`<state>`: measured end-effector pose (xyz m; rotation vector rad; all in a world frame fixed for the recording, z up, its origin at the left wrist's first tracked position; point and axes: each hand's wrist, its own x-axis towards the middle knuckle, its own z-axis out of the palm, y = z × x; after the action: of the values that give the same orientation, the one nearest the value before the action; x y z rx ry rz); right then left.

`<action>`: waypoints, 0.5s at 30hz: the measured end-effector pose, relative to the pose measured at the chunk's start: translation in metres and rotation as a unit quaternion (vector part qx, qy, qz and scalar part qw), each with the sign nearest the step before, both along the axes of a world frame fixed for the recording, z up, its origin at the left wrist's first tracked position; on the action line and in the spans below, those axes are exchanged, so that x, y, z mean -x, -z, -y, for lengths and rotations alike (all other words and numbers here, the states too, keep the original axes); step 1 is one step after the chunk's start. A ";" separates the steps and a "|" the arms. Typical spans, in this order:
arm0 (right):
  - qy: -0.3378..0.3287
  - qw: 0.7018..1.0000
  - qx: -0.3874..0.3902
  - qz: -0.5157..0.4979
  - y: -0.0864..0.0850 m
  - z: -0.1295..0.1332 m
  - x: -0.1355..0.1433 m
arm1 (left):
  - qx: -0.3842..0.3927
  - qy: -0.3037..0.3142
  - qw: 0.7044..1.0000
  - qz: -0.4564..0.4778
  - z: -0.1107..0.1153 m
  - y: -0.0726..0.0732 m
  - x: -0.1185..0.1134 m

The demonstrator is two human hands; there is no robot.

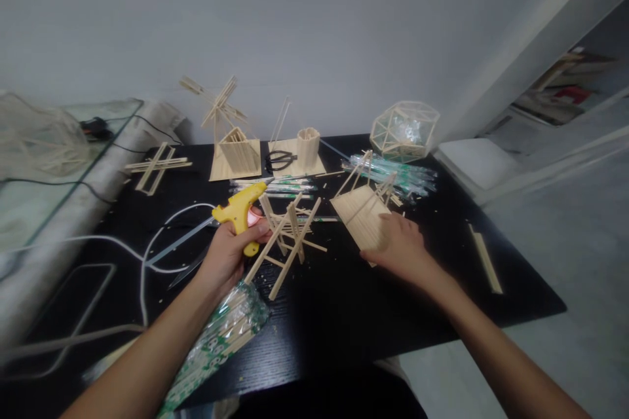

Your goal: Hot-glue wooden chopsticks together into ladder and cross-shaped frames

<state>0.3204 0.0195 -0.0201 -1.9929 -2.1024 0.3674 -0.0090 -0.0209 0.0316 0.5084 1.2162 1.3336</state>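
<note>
My left hand (pixel 228 252) is closed around the handle of a yellow hot glue gun (pixel 238 208), its nozzle pointing up and to the right. Right beside its thumb stands a small frame of wooden sticks (pixel 289 236) with crossed legs; whether the thumb touches it I cannot tell. At the right, my right hand (pixel 400 245) grips the near right edge of a flat panel of sticks (pixel 361 209), tilted on the table, with thin stick supports rising from its far side. Some of the right fingers are hidden or blurred.
Behind stand a stick windmill model (pixel 240 154), a stick cup on a base (pixel 308 147), black scissors (pixel 281 160) and a stick polyhedron (pixel 405 131). Plastic-wrapped stick packs (pixel 221 334) lie near my left forearm. A white cable (pixel 145 275) loops at left; loose sticks (pixel 485 258) lie right.
</note>
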 end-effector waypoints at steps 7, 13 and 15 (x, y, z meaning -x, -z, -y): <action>-0.071 0.996 0.043 -0.024 -0.009 0.008 -0.015 | -0.008 -0.010 1.000 -0.001 0.001 0.003 0.005; -0.139 0.983 0.093 -0.072 -0.016 0.011 -0.015 | -0.015 -0.016 1.000 -0.005 0.000 0.003 0.008; -0.170 0.975 0.106 -0.098 -0.019 0.010 -0.012 | -0.022 -0.024 0.999 -0.006 -0.001 0.003 0.009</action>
<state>0.3322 0.0094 -0.0014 -1.6078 -2.3530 0.8453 -0.0178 -0.0194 0.0289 0.5220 1.2190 1.4020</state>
